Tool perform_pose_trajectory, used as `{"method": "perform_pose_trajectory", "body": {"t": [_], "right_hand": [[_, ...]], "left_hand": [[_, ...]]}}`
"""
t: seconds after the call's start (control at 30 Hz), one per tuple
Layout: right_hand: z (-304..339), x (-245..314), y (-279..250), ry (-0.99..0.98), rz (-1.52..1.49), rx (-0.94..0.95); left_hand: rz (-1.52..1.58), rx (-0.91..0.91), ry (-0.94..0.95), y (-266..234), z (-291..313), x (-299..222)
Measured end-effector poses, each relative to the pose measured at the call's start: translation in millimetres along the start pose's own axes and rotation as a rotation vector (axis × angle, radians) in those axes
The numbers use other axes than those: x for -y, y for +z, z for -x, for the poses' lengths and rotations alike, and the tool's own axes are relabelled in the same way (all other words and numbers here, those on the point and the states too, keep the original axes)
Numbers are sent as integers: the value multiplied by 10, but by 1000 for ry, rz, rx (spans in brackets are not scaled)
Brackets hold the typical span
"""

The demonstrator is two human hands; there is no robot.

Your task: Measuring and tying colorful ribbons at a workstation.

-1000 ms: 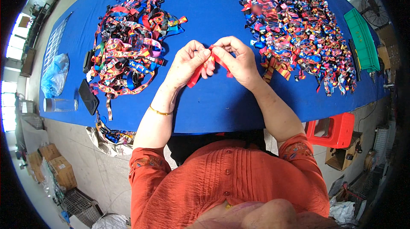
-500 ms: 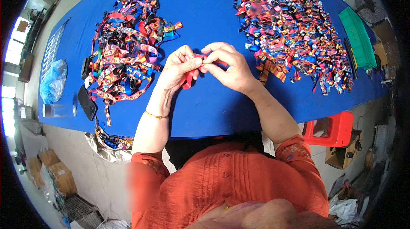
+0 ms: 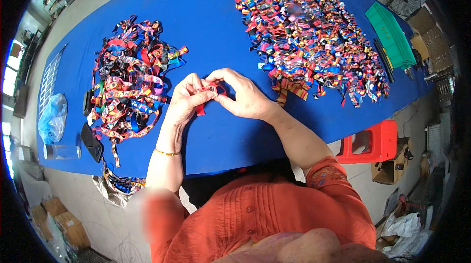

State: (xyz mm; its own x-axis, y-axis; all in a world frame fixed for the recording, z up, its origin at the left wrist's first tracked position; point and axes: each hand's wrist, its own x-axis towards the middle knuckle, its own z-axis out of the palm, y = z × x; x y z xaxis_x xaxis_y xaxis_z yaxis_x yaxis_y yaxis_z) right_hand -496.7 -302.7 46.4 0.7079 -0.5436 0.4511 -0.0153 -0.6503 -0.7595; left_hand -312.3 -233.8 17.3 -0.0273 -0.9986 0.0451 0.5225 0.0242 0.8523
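Observation:
A red printed ribbon strap (image 3: 200,110) is held over the blue cloth between my two hands. My left hand (image 3: 185,100) pinches it between thumb and fingers, and a short red end hangs below. From the other side, my right hand (image 3: 245,97) closes thumb and fingertips on the same strap, which bends into a small loop beside them. Fine detail between the fingertips is too small to make out. Left of my hands lies a tangled heap of colourful printed straps (image 3: 128,91). A broad spread of bundled straps (image 3: 304,37) covers the table to the right.
On the blue table (image 3: 221,150), a black phone (image 3: 91,143), a clear bottle (image 3: 63,152) and a blue plastic bag (image 3: 53,118) lie at the left. A green crate (image 3: 390,36) stands at the far right. A red stool (image 3: 370,143) is beside the table's near right edge.
The whole view has shifted, so the table contents sit further left and the near items lower. Both hands still grip the strap, and a red loop now shows between them.

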Motion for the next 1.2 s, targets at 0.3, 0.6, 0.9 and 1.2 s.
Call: {"method": "perform_pose_trajectory", "body": {"t": [0.3, 0.6, 0.9, 1.2], "right_hand": [[-19, 8, 1, 7, -30, 44], [-4, -28, 1, 54, 40, 59], [-5, -35, -11, 38, 3, 61], [-24, -37, -18, 74, -8, 82]], "left_hand": [[-106, -14, 6, 38, 30, -43], [-210, -26, 73, 42, 18, -1], [-198, -31, 22, 71, 39, -38], [-231, -32, 74, 59, 32, 25]]}}
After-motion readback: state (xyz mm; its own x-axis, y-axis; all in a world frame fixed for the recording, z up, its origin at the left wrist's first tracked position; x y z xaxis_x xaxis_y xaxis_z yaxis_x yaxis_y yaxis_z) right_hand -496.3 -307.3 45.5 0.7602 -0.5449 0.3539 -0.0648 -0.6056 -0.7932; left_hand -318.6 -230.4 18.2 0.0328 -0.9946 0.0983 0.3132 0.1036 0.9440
